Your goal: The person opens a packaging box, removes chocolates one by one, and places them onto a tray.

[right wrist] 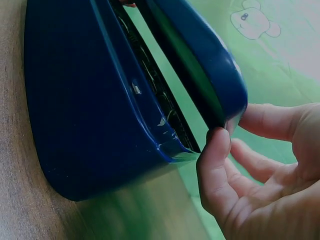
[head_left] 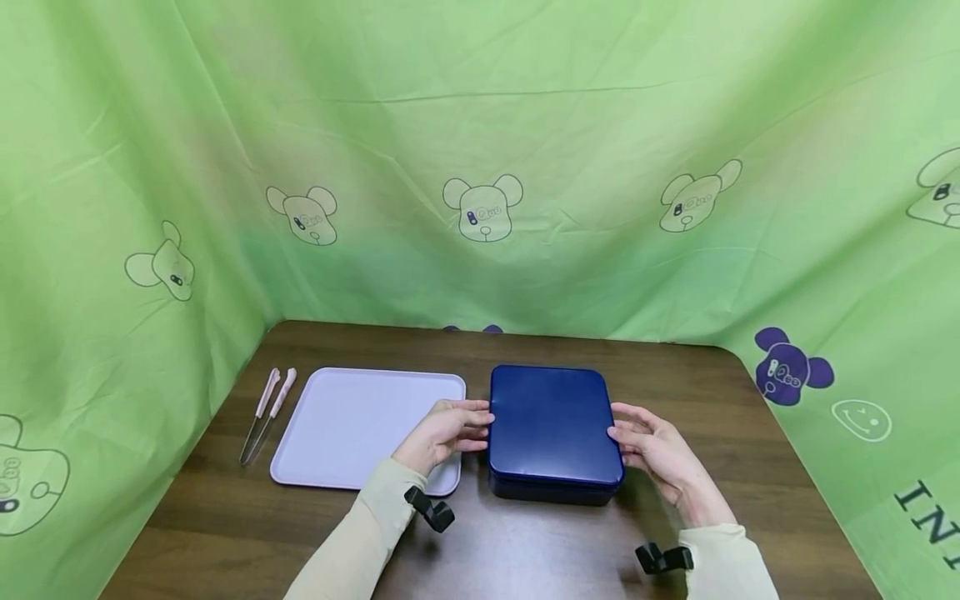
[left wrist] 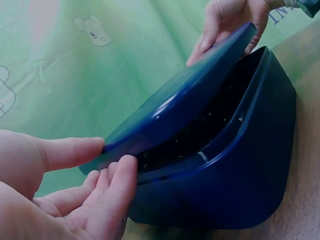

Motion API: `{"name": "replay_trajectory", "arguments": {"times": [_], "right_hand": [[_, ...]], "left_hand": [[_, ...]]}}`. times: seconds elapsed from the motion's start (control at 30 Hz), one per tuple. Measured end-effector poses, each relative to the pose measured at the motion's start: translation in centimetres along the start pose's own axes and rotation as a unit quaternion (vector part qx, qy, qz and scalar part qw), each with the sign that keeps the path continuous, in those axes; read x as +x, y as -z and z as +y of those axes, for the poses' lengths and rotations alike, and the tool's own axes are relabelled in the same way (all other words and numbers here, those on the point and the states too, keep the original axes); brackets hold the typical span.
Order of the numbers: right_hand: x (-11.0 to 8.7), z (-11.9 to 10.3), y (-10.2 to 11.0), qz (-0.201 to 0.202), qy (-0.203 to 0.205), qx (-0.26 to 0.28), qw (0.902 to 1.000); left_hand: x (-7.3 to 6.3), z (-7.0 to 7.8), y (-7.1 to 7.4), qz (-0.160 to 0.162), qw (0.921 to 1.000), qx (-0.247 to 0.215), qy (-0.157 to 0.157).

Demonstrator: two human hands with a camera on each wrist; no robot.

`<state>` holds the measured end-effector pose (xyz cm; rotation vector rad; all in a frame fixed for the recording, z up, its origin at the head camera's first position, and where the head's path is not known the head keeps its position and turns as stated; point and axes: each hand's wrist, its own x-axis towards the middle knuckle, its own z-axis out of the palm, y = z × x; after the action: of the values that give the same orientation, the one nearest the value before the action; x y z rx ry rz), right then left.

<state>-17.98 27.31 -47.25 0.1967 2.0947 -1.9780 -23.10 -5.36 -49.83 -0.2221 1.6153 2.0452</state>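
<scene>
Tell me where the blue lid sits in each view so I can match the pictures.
Head: the blue lid is just right of centre, in the lower half, between the left hand and right hand.
Left wrist: the lid slants from lower left to upper right.
Right wrist: the lid runs from the top edge down to right of centre.
Shared landmark: the blue box beneath the lid, visible in all three.

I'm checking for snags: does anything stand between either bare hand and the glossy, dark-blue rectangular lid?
Nothing visible does. The left hand and right hand grip the lid directly at opposite sides, and the wrist views show a gap between it and the deep dark-blue box.
</scene>
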Motion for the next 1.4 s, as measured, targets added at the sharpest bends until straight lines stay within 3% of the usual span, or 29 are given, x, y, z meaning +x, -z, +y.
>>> {"name": "replay_trajectory", "arguments": {"times": [0.4, 0.57, 0.8, 1.13, 1.4], "right_hand": [[-0.3, 0.1, 0.3, -0.014, 0.030, -0.010, 0.9994], [-0.4, 0.1, 0.4, -0.020, 0.030, 0.015, 0.9992], [-0.6, 0.0, 0.6, -0.032, 0.044, 0.032, 0.9980], [-0.4, -0.6, 0.9, -0.013, 0.092, -0.013, 0.9956], [-0.4, -1.2, 0.9, -0.004, 0.108, -0.043, 0.9932]], "left_hand": [[-0.5, 0.1, 0.0, -0.007, 0.9979, 0.024, -0.060], [-0.7, 0.3, 0.1, -0.013, 0.9962, 0.037, -0.078], [-0.6, 0.6, 0.5, -0.028, 0.9892, 0.094, -0.109], [-0.9, 1.4, 0.7, -0.044, 0.9693, 0.167, -0.175], [-1.1, 1.8, 0.3, -0.026, 0.9413, 0.226, -0.250]]}}
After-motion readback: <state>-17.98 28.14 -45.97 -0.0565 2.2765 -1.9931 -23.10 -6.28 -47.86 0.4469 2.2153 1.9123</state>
